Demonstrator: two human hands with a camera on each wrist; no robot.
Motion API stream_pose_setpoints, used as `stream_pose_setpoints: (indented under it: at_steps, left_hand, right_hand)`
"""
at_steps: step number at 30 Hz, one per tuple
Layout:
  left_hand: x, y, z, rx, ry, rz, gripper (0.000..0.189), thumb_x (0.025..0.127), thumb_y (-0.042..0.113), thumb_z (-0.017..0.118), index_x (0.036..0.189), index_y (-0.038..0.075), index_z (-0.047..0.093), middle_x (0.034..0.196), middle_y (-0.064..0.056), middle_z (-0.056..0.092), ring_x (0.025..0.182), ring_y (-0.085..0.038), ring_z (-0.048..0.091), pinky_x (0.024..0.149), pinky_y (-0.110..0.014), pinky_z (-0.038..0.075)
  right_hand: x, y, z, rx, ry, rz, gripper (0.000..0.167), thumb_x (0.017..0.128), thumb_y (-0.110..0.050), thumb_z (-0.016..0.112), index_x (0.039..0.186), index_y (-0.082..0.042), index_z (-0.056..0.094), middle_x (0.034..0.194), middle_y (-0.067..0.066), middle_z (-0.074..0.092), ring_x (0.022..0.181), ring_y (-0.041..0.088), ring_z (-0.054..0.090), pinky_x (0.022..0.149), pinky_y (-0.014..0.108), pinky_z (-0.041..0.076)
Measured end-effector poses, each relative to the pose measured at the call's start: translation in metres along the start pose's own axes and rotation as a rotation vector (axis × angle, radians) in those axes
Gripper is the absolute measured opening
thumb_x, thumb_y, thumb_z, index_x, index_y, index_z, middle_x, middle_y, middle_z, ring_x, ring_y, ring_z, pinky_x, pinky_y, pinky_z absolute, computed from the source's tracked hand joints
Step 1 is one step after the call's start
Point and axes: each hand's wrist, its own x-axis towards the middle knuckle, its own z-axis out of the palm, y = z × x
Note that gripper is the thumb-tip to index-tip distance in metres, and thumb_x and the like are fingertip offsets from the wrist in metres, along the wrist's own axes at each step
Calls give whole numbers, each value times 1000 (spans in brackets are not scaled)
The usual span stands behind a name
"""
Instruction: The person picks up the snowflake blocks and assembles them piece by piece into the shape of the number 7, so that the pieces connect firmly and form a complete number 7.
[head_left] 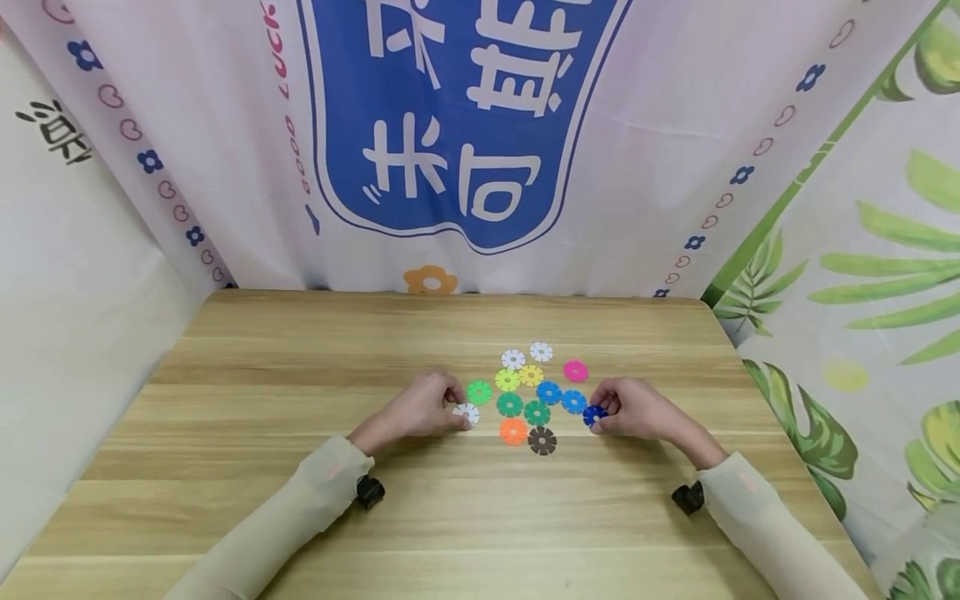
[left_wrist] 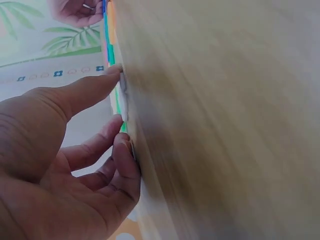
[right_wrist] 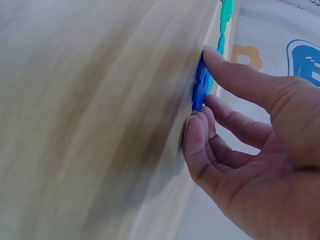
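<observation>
Pinching white disc in left hand, dark blue disc in right hand; apparently at bench level, hard to judge edge-on. Could bump light blue disc, just inward of right hand, by sliding too far.

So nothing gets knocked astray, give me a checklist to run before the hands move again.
1. Left hand has the nearest white disc between thumb and fingers: ok.
2. Right hand has the dark blue disc likewise: ok.
3. Pink disc untouched by either hand: ok.
4. Orange disc and brown disc untouched: ok.
5. Both hands free for another disc: not ok.
6. Firmness of each hold: cannot tell.
</observation>
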Motion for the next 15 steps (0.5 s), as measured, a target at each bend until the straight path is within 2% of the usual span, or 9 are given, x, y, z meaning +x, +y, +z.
stream_pose_setpoints:
  at_steps: [10,15]
  left_hand:
    - [1,2,-2,-59,-29,-42,30,79,19,94,96,10,71,90,0,66,82,-14,59,72,-26,52]
    - [0,1,-3,-150,-49,-53,29,80,13,92,97,9,70,88,-3,67,79,-15,59,67,-24,52]
  right_hand:
    - [1,-2,-2,24,-30,-3,30,85,-13,88,106,-3,69,94,6,68,85,15,61,75,26,57]
    - [1,-1,-1,32,-39,-18,30,86,-8,85,110,-1,68,98,7,68,89,16,61,79,26,57]
